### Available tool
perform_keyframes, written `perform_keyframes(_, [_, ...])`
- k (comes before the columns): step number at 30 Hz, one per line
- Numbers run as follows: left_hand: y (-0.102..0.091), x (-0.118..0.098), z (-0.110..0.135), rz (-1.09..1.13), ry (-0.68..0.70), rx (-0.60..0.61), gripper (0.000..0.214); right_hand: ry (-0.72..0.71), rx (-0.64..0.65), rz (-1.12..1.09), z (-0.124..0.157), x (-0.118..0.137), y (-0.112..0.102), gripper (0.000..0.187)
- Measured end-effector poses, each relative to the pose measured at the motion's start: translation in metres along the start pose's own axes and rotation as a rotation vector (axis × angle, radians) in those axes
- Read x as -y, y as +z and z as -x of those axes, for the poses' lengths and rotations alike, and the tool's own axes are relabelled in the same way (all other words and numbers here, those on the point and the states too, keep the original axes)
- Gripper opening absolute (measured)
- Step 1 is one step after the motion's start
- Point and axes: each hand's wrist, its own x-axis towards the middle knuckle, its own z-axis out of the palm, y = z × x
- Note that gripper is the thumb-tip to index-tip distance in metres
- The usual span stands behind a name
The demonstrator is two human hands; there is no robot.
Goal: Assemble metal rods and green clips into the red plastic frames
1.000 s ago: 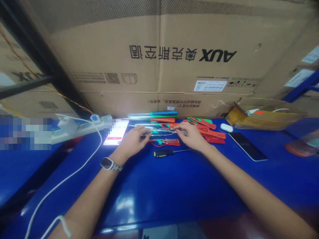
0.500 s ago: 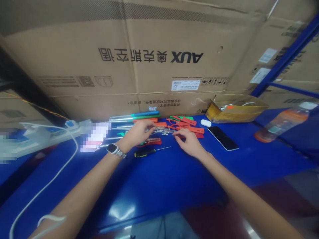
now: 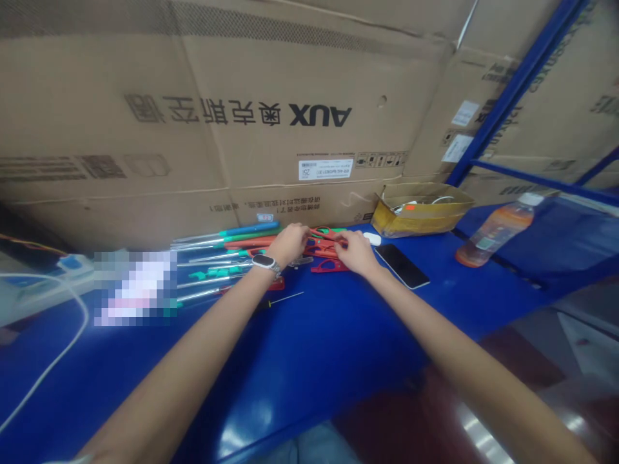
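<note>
Red clips point(image 3: 323, 249) are being touched by the left hand point(image 3: 290, 241) and the right hand point(image 3: 356, 252), both curled; whether anything is being gripped cannot be told. The clips are being supported by the table point(image 3: 338, 328), near the phone point(image 3: 402, 265).

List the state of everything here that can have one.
left hand, curled over the red plastic pieces; grip unclear.
right hand, resting on the same pieces; grip unclear.
phone, lying flat, screen dark.
bottle, capped.
small carton, open at the top.
screwdriver, flat on the table, untouched.
</note>
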Motion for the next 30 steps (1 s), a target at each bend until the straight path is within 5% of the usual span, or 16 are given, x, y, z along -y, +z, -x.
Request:
perform_keyframes(9, [0.012, 0.005, -0.043, -0.131, 0.063, 0.092, 0.03, 0.029, 0.082, 0.145, -0.057, -0.01, 0.013, 0.03])
perform_keyframes(17, [0.01, 0.016, -0.048, -0.136, 0.108, 0.063, 0.024, -0.133, 0.053, 0.113, -0.063, -0.012, 0.014, 0.041])
perform_keyframes(23, [-0.023, 0.025, -0.007, 0.166, 0.156, -0.06, 0.017, -0.345, 0.019, -0.116, -0.043, -0.001, 0.006, 0.013])
perform_keyframes(30, [-0.058, 0.035, 0.095, 0.474, 0.087, -0.256, 0.012, -0.441, 0.098, -0.507, 0.012, 0.062, 0.006, 0.022])
